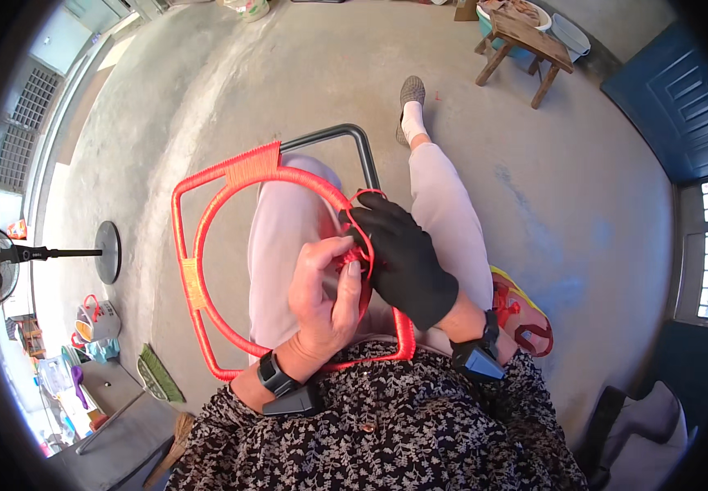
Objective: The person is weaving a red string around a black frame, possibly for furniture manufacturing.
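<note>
Lap [284,233] carries the red-wrapped frame [193,284], near edge against the shirt [370,425]. Left hand [321,299], bare: thumb and forefinger pinched on red cord [357,257] at the right side of the frame's ring [317,183]. Right hand [409,266], black-gloved: closed over that same side. Concrete floor [566,213]: green broom [157,372] and fan [51,254] at left; toward its far right corner, wooden stool [525,41], basin [544,19] behind.

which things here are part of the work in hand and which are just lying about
In hand:
- red-wrapped frame with its ring, across the lap
- red cord, at the bare left hand
- black-gloved right hand, over the ring's side

Apparently just about:
- wooden bench
- fan
- blue door
</note>
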`<state>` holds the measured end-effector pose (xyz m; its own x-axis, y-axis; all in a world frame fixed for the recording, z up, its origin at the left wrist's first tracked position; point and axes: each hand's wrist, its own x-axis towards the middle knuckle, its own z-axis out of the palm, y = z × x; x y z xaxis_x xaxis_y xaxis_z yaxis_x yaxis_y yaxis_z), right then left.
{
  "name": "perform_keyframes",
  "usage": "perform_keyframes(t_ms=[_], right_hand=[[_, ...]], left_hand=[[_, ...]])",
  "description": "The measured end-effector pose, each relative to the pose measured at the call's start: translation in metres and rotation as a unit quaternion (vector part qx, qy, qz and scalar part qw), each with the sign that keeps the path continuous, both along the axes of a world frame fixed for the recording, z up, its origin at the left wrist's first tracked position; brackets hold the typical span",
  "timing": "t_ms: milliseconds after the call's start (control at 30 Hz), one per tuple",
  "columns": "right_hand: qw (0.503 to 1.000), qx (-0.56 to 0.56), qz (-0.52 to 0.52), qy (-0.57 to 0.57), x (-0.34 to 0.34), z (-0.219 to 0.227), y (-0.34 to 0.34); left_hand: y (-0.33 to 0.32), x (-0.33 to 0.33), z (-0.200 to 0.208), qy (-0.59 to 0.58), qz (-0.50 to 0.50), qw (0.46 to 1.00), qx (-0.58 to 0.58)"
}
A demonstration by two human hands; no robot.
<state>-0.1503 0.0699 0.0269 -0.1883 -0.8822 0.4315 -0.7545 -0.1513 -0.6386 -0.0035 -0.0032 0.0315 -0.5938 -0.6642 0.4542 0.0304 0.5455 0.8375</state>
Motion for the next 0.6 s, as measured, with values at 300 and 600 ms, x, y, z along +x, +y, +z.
perform_keyframes(t_ms=[300,600], right_hand=[[0.968,0.156,-0.172,-0.093,-0.075,-0.028,0.074],[0.831,-0.049,-0.417,-0.365,-0.158,-0.089,0.160]], left_hand=[[0.004,0.000,-0.015,-0.014,0.003,0.953,0.303],[0.001,0.002,-0.019,0.045,-0.076,0.815,0.573]])
